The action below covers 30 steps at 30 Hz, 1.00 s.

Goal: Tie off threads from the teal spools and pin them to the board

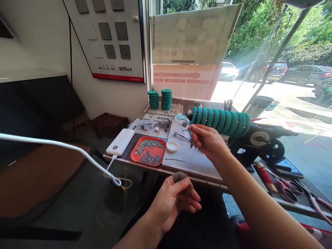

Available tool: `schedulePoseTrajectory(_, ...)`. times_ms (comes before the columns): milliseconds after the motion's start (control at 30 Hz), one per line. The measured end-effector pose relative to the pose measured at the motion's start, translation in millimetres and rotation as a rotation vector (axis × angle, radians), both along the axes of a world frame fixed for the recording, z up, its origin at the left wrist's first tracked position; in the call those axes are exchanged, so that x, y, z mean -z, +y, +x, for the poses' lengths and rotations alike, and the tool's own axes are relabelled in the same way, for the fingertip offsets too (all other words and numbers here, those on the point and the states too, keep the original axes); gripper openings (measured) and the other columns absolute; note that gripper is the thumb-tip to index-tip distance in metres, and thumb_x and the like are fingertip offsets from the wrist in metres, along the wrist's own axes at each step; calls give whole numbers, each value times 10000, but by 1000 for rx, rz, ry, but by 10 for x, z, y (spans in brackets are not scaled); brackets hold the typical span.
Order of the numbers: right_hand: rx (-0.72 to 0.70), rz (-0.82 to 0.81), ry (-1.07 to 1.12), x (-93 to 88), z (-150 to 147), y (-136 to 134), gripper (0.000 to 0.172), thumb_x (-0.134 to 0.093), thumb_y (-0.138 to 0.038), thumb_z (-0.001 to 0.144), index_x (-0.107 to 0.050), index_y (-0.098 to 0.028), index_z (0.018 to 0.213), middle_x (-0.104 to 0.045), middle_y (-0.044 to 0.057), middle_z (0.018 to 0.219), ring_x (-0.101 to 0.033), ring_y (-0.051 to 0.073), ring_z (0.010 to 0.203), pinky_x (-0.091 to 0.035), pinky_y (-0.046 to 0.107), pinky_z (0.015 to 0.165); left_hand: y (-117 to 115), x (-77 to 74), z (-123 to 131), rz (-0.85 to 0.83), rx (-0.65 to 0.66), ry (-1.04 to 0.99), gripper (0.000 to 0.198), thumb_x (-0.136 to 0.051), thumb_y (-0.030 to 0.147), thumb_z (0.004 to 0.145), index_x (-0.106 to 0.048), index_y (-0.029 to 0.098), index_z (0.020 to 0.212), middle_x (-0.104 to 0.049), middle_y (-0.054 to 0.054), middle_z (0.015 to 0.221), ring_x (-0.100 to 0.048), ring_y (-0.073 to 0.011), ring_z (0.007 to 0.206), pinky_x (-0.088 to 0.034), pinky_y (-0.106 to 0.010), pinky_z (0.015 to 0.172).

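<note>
Down near the front in the head view, the left hand [178, 199] has its thumb pinched against the grey wrap [180, 177] on its index finger, can't tell what's in there. Farther right, the right hand [192, 129]'s fingertips are pinched closed too, contents unclear, by the left end of the green spool row [220, 121]; orange tray [158, 150] of metal bits [150, 158] sits left.

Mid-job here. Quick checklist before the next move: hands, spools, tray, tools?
1. Right hand clear of the row of green spools: cannot tell; they overlap in view.
2. Left hand holding something: cannot tell; its fingertips are unclear.
3. Spools lined up in a row: ok.
4. Tray flat on the table, small metal parts inside: ok.
5. Scissors away from both hands: ok, off to the right.
</note>
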State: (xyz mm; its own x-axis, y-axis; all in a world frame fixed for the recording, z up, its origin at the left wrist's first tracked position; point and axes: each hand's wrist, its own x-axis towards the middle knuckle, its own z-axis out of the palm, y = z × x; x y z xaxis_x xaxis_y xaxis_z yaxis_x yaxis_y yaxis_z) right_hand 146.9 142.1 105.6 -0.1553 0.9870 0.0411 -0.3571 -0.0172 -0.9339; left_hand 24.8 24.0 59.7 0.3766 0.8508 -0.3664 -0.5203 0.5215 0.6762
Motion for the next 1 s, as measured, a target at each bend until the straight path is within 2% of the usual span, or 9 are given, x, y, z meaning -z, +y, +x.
schedulePoseTrajectory(300,6,6,16,-3,-8,6,181,-700,-294,580,-629,-136,631,-489,-42,388,-363,39,304,-219,188,313,-88,93,-71,-72,-54,-72,163,-495,260,833,-552,133,749,-674,-44,642,-659,-142,576,-483,-192,513)
schedulePoseTrajectory(1000,4,10,27,-3,-13,18,189,-691,-295,582,-623,-126,633,-505,-41,384,-376,36,294,-230,172,308,-192,177,-130,-81,-31,-95,153,-486,254,838,-537,135,756,-669,-48,650,-654,-151,578,-471,-207,515)
